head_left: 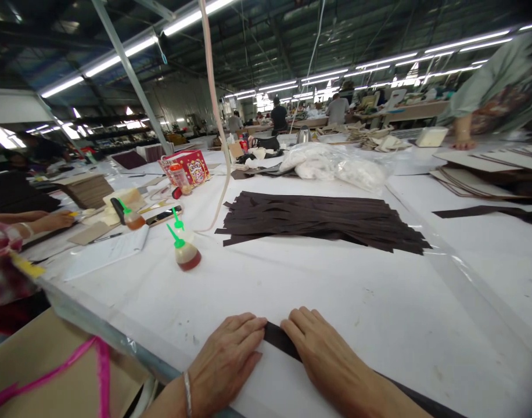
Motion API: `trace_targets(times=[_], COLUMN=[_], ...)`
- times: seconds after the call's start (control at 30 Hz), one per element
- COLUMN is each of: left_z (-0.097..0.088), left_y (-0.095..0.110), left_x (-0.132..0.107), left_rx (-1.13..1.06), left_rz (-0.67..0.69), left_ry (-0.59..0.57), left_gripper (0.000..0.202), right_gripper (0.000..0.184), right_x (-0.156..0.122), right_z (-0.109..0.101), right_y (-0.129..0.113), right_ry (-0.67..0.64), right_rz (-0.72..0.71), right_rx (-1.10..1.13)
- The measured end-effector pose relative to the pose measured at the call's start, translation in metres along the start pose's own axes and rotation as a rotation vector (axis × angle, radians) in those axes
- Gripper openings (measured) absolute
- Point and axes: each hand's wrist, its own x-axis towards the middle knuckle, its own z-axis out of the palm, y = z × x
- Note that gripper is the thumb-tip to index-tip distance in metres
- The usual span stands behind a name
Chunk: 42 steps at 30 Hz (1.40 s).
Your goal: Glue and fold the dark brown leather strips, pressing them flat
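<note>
A long dark brown strip (283, 341) of fabric or leather lies on the white table near its front edge. My left hand (226, 360), with a bracelet at the wrist, has its fingers pressed together on the strip's left end. A short way to the right, my right hand (320, 354) is closed over the same strip, its fingertips bent down and partly hidden. Between the hands a short piece of strip shows, and the rest runs under my right forearm to the lower right. Beyond them lies a pile of similar dark strips (318, 220).
Green-tipped glue bottles (187, 255) stand left of the pile, near a notebook (109, 252) and a phone (164, 216). Behind are a clear plastic bag (335, 165) and a hanging hose (214, 98). Stacked panels (479, 180) lie right. Co-workers' hands (464, 139) are at both sides.
</note>
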Motion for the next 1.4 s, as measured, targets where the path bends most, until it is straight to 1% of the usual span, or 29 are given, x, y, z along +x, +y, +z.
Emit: trace_targets(times=[0.1, 0.2, 0.27, 0.43, 0.57, 0.63, 0.7, 0.83, 0.9, 1.03, 1.1, 1.17, 1.23, 1.3, 1.33, 1.37, 1.4], left_z=[0.002, 0.005, 0.006, 0.003, -0.001, -0.001, -0.001, -0.002, -0.004, -0.006, -0.006, -0.005, -0.004, -0.002, 0.000, 0.001, 0.003], left_y=[-0.002, -0.004, -0.006, -0.016, -0.026, -0.028, -0.028, -0.022, -0.019, -0.015, -0.015, -0.014, -0.010, -0.002, 0.003, 0.009, 0.014], left_x=[-0.001, -0.001, -0.001, -0.007, -0.014, -0.016, -0.015, -0.009, -0.006, -0.003, -0.002, 0.000, 0.004, 0.011, 0.015, 0.019, 0.023], left_rx=[0.002, 0.029, 0.064, 0.169, 0.197, 0.183, 0.159, 0.134, 0.153, 0.179, 0.176, 0.169, 0.162, 0.137, 0.108, 0.067, 0.020], left_rz=[-0.003, 0.004, 0.016, 0.020, -0.016, -0.030, -0.046, -0.055, -0.050, -0.061, -0.067, -0.082, -0.139, -0.192, -0.192, -0.168, -0.135], left_ry=[-0.002, 0.020, 0.027, 0.031, -0.017, -0.035, -0.025, 0.018, 0.018, -0.011, -0.007, 0.039, 0.139, 0.252, 0.280, 0.275, 0.245], left_gripper=[0.033, 0.044, 0.047, 0.045, 0.045, 0.044, 0.044, 0.042, 0.043, 0.047, 0.048, 0.043, 0.033, 0.029, 0.031, 0.033, 0.035], right_gripper=[0.024, 0.019, 0.017, 0.011, 0.008, 0.008, 0.008, 0.008, 0.008, 0.011, 0.013, 0.014, 0.013, 0.012, 0.011, 0.010, 0.010], right_x=[-0.005, -0.005, -0.004, 0.007, 0.017, 0.017, 0.015, 0.003, -0.002, -0.007, -0.007, -0.006, -0.005, -0.004, -0.004, -0.004, -0.005], right_z=[-0.004, -0.006, -0.007, -0.010, -0.011, -0.011, -0.010, -0.010, -0.011, -0.018, -0.022, -0.024, -0.024, -0.022, -0.021, -0.020, -0.018], right_y=[0.003, 0.004, 0.004, 0.000, -0.005, -0.004, -0.001, 0.006, 0.008, 0.008, 0.009, 0.009, 0.009, 0.010, 0.010, 0.010, 0.010], right_ry=[0.016, 0.030, 0.030, 0.040, 0.047, 0.041, 0.045, 0.044, 0.033, -0.008, -0.021, -0.026, -0.028, -0.022, -0.016, -0.008, 0.001], right_rz=[-0.059, -0.102, -0.134, -0.212, -0.250, -0.257, -0.256, -0.259, -0.259, -0.203, -0.167, -0.152, -0.148, -0.158, -0.164, -0.171, -0.175], right_rx=[-0.011, -0.048, -0.079, -0.144, -0.167, -0.167, -0.170, -0.181, -0.175, -0.122, -0.083, -0.064, -0.065, -0.069, -0.070, -0.069, -0.067])
